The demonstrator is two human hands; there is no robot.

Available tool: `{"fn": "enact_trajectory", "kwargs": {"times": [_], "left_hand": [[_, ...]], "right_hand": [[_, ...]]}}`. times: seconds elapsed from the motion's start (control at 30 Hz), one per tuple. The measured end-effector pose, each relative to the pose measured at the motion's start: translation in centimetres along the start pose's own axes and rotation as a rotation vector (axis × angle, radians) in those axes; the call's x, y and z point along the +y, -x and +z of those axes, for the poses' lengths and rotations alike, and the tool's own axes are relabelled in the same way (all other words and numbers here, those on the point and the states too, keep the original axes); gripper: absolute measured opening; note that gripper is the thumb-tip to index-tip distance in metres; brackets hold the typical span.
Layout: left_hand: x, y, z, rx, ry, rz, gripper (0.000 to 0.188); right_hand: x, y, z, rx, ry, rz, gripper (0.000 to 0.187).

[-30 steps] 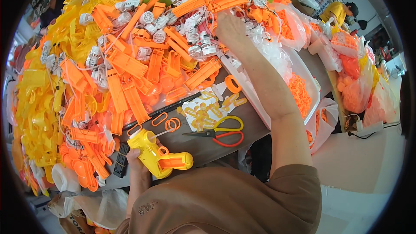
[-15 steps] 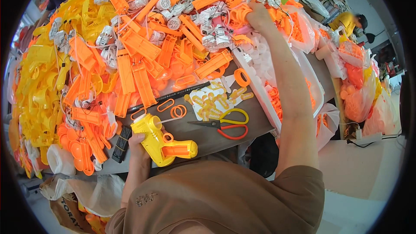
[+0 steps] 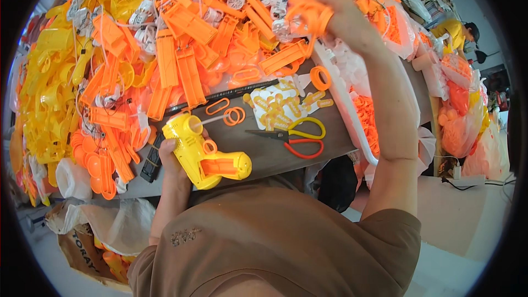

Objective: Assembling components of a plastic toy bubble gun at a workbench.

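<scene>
My left hand (image 3: 174,160) is closed round the side of a yellow toy gun (image 3: 190,157), which has an orange panel on its grip and a pale thin tube sticking out near the top. Over the right part of the pile, my right hand (image 3: 345,21) is wrapped round orange ring-shaped plastic parts (image 3: 308,15); motion blurs them a little. On the table near the toy gun lie orange rings (image 3: 234,115) and an orange oval loop (image 3: 218,106). Scissors (image 3: 283,135) with one yellow and one red handle rest beside a sheet of yellow stickers (image 3: 280,104).
A big heap of orange strips (image 3: 190,77), white motor units and yellow shells (image 3: 47,88) covers the table's left and far side. At right stands a white tray (image 3: 352,110) of orange pieces. Bagged parts (image 3: 459,85) and a person in yellow (image 3: 452,32) are beyond.
My right hand has come up and back from the pile with the orange ring parts in it. The toy gun stays in my left hand, and the whole view has shifted slightly.
</scene>
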State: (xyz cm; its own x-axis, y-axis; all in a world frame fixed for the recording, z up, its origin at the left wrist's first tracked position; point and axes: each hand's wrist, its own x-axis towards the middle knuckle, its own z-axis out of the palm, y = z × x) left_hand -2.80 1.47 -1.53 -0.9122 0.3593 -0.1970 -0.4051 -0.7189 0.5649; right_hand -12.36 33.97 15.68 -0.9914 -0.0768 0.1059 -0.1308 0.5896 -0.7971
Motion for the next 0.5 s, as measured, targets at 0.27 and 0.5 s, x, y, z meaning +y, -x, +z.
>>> {"fn": "enact_trajectory", "kwargs": {"times": [0.27,0.5], "left_hand": [[0.6,-0.1,-0.5,-0.106,0.115,0.044,0.074],[0.5,0.3,-0.1,-0.119,0.12,0.026,0.073]], "right_hand": [[0.1,3.2,12.7,-0.704,0.09,0.058,0.036],[2.8,2.5,15.5,-0.574,0.253,-0.245,0.047]]}}
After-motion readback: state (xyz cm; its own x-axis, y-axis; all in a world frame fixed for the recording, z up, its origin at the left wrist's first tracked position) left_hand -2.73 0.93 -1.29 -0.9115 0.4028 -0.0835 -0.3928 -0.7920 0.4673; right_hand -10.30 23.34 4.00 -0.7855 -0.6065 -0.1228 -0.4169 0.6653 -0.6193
